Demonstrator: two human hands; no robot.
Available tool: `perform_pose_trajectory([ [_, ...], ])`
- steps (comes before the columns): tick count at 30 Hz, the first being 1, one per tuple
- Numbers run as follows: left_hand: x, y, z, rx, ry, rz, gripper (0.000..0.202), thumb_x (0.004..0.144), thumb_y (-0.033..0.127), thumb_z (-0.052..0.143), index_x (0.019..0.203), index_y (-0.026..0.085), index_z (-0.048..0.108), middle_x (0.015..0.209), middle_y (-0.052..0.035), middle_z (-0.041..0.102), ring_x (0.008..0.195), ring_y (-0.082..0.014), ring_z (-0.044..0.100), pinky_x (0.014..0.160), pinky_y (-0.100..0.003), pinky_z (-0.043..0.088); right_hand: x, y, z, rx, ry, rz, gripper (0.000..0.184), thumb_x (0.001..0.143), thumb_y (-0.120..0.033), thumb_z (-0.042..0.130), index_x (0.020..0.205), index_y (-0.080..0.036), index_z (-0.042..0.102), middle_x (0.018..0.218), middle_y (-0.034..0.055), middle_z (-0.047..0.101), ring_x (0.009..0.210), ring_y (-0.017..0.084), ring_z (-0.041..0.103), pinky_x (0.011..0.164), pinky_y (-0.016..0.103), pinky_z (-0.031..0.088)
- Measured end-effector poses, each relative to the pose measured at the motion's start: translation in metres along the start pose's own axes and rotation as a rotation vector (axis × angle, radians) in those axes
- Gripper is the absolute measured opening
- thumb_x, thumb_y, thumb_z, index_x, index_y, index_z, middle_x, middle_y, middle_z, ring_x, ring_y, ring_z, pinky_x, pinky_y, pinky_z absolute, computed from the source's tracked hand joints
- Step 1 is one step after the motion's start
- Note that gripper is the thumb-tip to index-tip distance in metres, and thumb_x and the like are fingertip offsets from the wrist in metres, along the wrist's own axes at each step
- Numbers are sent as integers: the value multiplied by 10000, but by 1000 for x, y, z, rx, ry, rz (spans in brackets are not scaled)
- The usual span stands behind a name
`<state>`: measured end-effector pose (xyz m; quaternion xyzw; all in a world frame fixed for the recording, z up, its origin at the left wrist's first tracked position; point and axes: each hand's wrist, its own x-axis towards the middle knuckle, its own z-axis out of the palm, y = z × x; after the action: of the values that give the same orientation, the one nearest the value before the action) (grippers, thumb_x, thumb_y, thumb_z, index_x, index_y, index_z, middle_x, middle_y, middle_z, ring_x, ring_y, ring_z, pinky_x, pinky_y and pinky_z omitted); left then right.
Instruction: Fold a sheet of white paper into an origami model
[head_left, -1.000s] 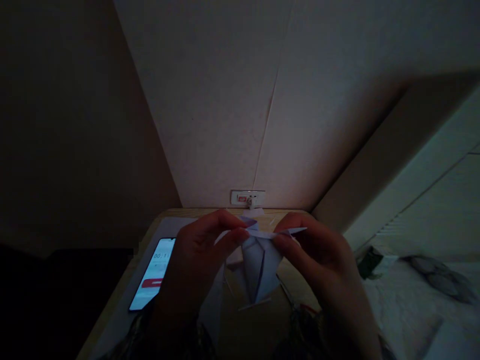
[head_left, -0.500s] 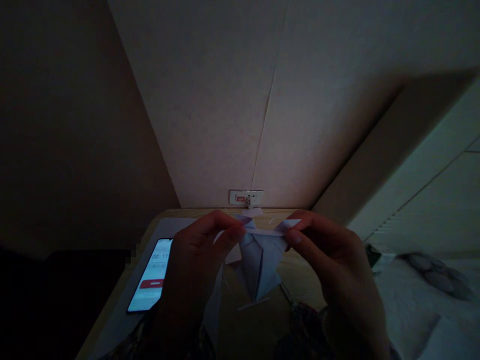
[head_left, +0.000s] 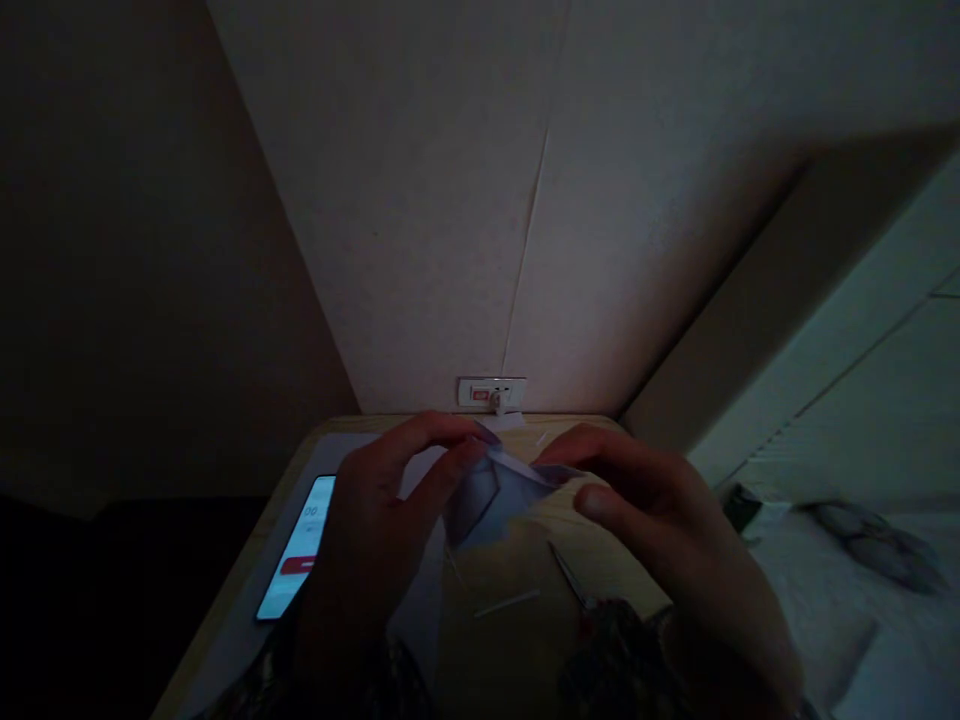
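A folded piece of white paper point(head_left: 487, 495) hangs above the wooden table, tilted, with creased flaps along its upper edge. My left hand point(head_left: 397, 510) pinches its upper left part between thumb and index finger. At the paper's right end is my right hand point(head_left: 645, 500), its thumb and index finger spread apart, with the fingers behind the paper's right tip. Whether those fingers touch the tip I cannot tell. Below the paper, a pair of scissors point(head_left: 571, 575) lies on the table, its handles partly hidden by my right sleeve.
A lit phone point(head_left: 304, 550) lies on a white sheet point(head_left: 420, 600) at the left of the table point(head_left: 525, 650). Paper strips point(head_left: 507, 604) are scattered about. A wall socket point(head_left: 492, 393) with something plugged in sits behind. To the right are pale bedding point(head_left: 840, 620) and a dark bundle point(head_left: 870, 545).
The folded paper has tilted and shifted left, its right end dropping. My right hand's thumb has come off the paper's right corner and moved away. The scissors show more now.
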<state>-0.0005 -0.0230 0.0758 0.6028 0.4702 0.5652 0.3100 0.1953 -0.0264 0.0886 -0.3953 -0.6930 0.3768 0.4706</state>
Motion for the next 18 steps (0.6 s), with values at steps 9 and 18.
perform_pose_trajectory([
  [9, 0, -3, -3, 197, -235, 219, 156, 825, 167, 684, 763, 286, 765, 764, 92, 794, 704, -124, 704, 701, -221, 487, 9, 10, 9, -89, -173, -12, 118, 813, -276, 742, 720, -224, 690, 705, -30, 711, 699, 142, 667, 689, 246, 518],
  [18, -2, 1, -12, 79, 282, 165, 123, 860, 332, 705, 978, 312, 733, 994, 69, 773, 984, -166, 693, 905, -284, 517, 10, 15, 21, 117, 164, 68, 166, 793, -285, 710, 681, -222, 606, 674, -30, 609, 706, 143, 588, 654, 262, 459],
])
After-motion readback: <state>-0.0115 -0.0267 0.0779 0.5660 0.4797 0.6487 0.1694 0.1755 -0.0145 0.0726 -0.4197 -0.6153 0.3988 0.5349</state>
